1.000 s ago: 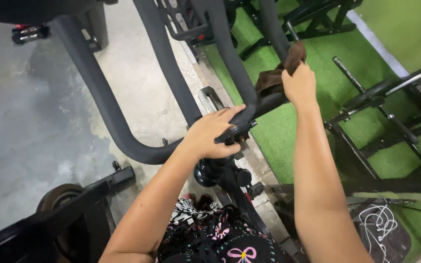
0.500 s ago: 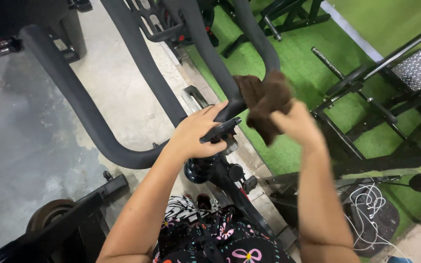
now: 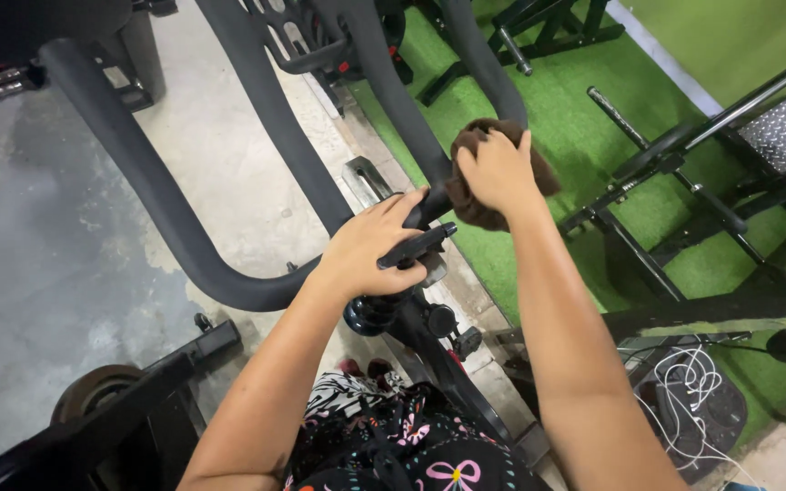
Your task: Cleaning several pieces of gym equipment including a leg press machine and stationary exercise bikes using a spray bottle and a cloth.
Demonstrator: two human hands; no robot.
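Brown cloth (image 3: 493, 173) against black handlebar (image 3: 384, 100)

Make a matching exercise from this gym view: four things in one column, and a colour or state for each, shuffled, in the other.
Things:
1. cloth
2. left hand
3. turf
4. cable

States:
A. green
B. white, lying tangled
C. brown, pressed on a black bar by the right hand
D. resting on the black handlebar

Pairs: 1-C, 2-D, 3-A, 4-B
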